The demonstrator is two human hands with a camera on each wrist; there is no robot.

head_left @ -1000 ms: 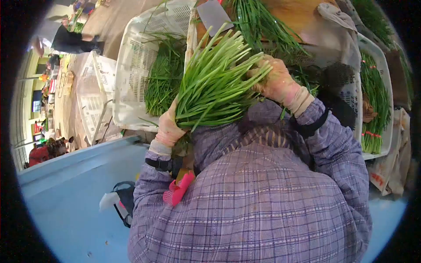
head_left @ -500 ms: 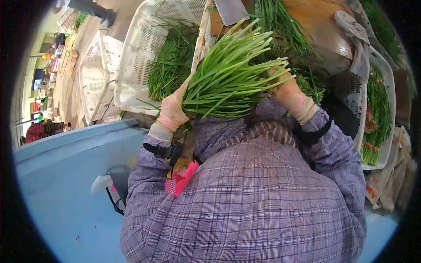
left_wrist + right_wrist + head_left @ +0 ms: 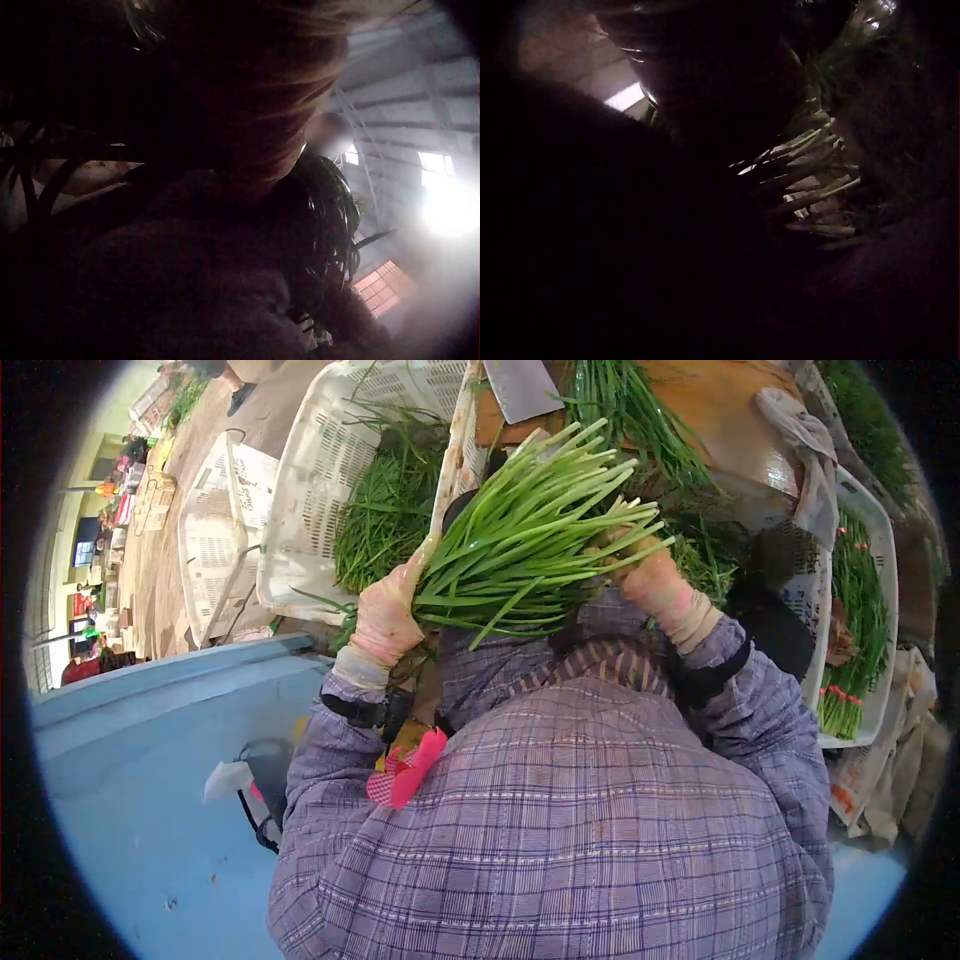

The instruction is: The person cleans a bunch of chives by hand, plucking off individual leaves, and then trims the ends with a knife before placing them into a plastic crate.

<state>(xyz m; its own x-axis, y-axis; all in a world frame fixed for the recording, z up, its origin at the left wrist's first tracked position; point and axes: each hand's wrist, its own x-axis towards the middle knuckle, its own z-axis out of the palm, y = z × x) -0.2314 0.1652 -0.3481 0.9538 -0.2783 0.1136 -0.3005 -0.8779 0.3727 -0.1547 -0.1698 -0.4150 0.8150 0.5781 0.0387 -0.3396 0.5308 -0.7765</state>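
A big bunch of garlic chives lies slanted between both hands in the head view, its pale cut ends fanned toward the upper right. My gloved left hand grips the leafy end at the lower left, its fingers hidden behind the leaves. On the stem side, my gloved right hand pinches stems near their ends, its fingertips partly covered by them. Both wrist views are very dark; thin pale stems show in the right one, and dark leaves in the left one.
Loose greens fill part of a white crate at left. More chives lie on a wooden board beside a flat grey plate and a cloth. Tied bundles stand in a right-hand crate.
The camera view has shifted. The right hand has moved lower along the stem ends, and the bunch has tipped over more to the right. A passer-by has moved up out of the upper left.
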